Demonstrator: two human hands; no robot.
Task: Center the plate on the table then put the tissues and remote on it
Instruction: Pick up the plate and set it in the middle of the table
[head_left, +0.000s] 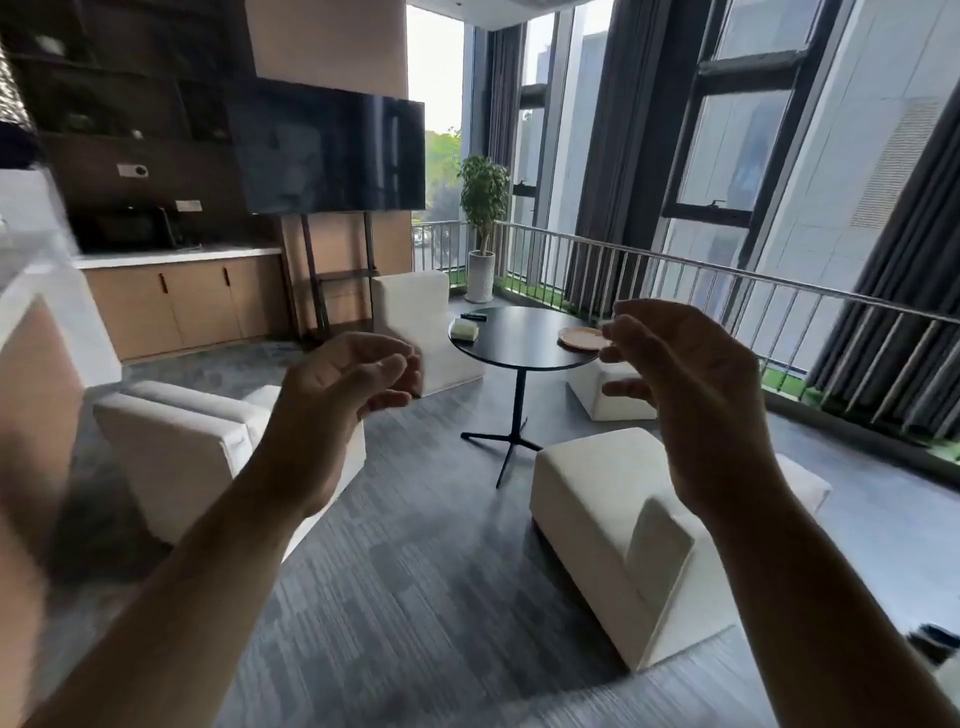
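Both hands raised in mid-air well short of the round black worktop (519, 340), the left hand (345, 395) and right hand (685, 395) empty, fingers (631, 319) loosely curled and spread. On the worktop the tan plate (582, 338) sits at the right edge, off centre, the pale tissues (464, 330) lie at the left edge, and the dark remote (474, 315) lies just beyond them, its long axis running left to right. No lettering on any of them can be read from here
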